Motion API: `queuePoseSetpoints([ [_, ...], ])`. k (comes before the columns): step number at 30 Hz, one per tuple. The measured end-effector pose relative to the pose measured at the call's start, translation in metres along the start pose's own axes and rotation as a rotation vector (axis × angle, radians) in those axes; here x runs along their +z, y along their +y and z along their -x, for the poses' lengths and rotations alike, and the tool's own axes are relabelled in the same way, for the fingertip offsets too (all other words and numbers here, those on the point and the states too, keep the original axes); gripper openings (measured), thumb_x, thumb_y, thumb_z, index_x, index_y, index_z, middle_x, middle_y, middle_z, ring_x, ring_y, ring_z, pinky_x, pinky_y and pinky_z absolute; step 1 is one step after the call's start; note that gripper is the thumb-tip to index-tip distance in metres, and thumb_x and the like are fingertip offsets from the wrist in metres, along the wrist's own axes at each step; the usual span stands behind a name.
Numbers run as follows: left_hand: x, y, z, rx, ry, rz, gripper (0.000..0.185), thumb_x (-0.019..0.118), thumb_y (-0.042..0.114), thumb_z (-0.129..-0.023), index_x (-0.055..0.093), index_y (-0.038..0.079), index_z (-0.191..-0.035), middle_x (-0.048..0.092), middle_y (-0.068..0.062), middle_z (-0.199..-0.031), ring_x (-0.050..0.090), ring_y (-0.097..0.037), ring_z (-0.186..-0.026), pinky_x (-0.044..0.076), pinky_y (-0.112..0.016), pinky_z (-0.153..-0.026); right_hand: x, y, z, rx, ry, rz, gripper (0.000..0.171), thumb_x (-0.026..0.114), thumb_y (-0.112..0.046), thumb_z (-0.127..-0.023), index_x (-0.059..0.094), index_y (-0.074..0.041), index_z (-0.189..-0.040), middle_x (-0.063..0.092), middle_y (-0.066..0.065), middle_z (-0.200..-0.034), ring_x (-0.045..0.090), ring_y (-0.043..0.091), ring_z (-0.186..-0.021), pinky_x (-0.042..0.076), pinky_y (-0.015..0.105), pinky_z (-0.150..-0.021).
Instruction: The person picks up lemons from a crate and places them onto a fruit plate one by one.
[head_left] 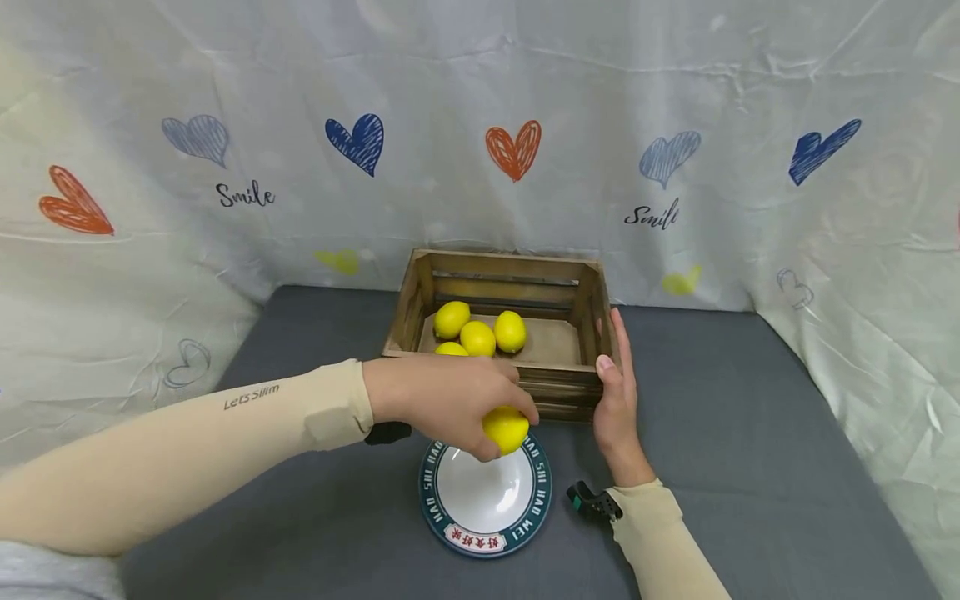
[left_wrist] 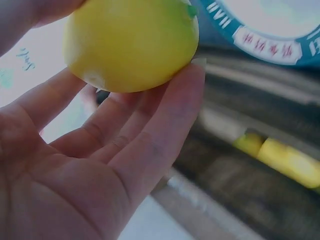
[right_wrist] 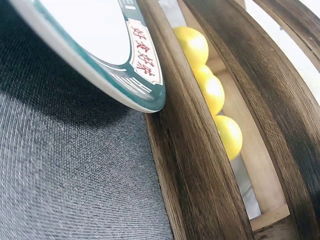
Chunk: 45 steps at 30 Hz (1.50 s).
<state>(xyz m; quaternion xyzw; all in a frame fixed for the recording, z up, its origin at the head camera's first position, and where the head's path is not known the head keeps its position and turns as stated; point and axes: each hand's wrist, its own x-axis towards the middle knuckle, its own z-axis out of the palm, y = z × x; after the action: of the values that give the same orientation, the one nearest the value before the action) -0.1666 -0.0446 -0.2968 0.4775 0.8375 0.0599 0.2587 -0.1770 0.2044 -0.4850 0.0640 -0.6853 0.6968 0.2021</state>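
My left hand (head_left: 457, 400) reaches across from the left and pinches a yellow lemon (head_left: 506, 429) between thumb and fingertips. Up close in the left wrist view, the lemon (left_wrist: 132, 45) has a greenish end. It overlaps the far rim of a white plate (head_left: 480, 492) with a dark teal lettered border. Behind the plate stands a slatted wooden crate (head_left: 558, 392), with several lemons (head_left: 477, 338) on the left side of its floor. My right hand (head_left: 618, 408) holds the crate's front right corner, thumb at the front and fingers along the side.
A dark grey cloth (head_left: 735, 433) covers the table under crate and plate. A pale curtain (head_left: 450, 67) printed with hearts hangs close behind the crate and down both sides. A black band (head_left: 592, 502) is at my right wrist.
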Motion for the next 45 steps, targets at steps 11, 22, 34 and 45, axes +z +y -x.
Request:
queuePoseSetpoints([
  [11, 0.057, -0.018, -0.034, -0.017, -0.011, 0.041, 0.054, 0.084, 0.027, -0.092, 0.07, 0.022, -0.144, 0.066, 0.001, -0.131, 0.056, -0.01, -0.104, 0.053, -0.022, -0.086, -0.001, -0.001, 0.001, -0.016, -0.004, 0.066, 0.071, 0.04, -0.028, -0.102, 0.029, -0.039, -0.171, 0.026, -0.018, -0.178, 0.022, 0.019, -0.166, 0.008, 0.063, -0.131],
  [22, 0.078, -0.017, -0.06, 0.007, -0.007, -0.062, 0.049, 0.085, 0.028, -0.091, 0.074, 0.021, -0.138, 0.067, 0.001, -0.118, 0.055, -0.01, -0.097, 0.05, -0.02, -0.078, 0.005, -0.001, 0.002, -0.041, -0.012, 0.06, 0.071, 0.039, -0.025, -0.103, 0.029, -0.037, -0.172, 0.024, -0.017, -0.179, 0.019, 0.015, -0.165, 0.011, 0.058, -0.13],
  [34, 0.084, -0.021, -0.074, -0.041, -0.007, -0.047, 0.051, 0.085, 0.03, -0.091, 0.073, 0.021, -0.14, 0.068, -0.001, -0.123, 0.057, -0.012, -0.099, 0.053, -0.022, -0.079, 0.007, 0.001, 0.002, -0.05, -0.02, 0.066, 0.071, 0.039, -0.026, -0.103, 0.028, -0.037, -0.172, 0.022, -0.01, -0.181, 0.016, 0.015, -0.167, 0.008, 0.065, -0.131],
  [45, 0.082, -0.021, -0.082, -0.056, -0.002, -0.025, 0.051, 0.083, 0.032, -0.093, 0.071, 0.019, -0.14, 0.068, -0.002, -0.124, 0.059, -0.011, -0.094, 0.054, -0.021, -0.077, -0.001, 0.0, 0.0, -0.056, 0.001, 0.086, 0.071, 0.04, -0.026, -0.103, 0.028, -0.037, -0.172, 0.024, -0.017, -0.179, 0.017, 0.015, -0.167, 0.008, 0.063, -0.131],
])
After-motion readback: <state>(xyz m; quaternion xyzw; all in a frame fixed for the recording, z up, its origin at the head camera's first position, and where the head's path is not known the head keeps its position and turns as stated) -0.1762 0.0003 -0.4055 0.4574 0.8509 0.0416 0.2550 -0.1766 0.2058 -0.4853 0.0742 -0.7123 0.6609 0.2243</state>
